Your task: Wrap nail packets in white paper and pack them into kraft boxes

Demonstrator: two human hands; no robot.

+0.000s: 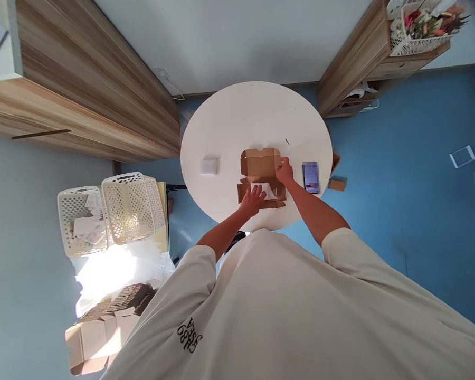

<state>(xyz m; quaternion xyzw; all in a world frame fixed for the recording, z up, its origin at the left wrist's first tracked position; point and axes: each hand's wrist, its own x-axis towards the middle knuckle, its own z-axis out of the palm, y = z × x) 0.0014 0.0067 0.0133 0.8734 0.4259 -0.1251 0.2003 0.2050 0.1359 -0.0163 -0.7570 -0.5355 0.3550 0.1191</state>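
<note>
An opened brown cardboard box [261,164] lies on the white oval table [253,116], its lid folded back away from me and its side flaps sticking out. In its near half is a white sheet or packet [268,190], partly hidden. My left hand [253,199] rests on this white piece and the box's near left part, fingers spread. At the lid's right edge, my right hand [285,170] grips the cardboard, with its fingertips partly hidden. A small white block-like stack [209,166] lies to the left of the box.
A phone or tablet [311,177] lies at the table's right side. Two white baskets [129,208] stand at the left, near white bags [122,269] and flattened cardboard boxes [98,338]. Wooden cabinets [98,74] flank the table, and a flower basket [423,45] sits at upper right.
</note>
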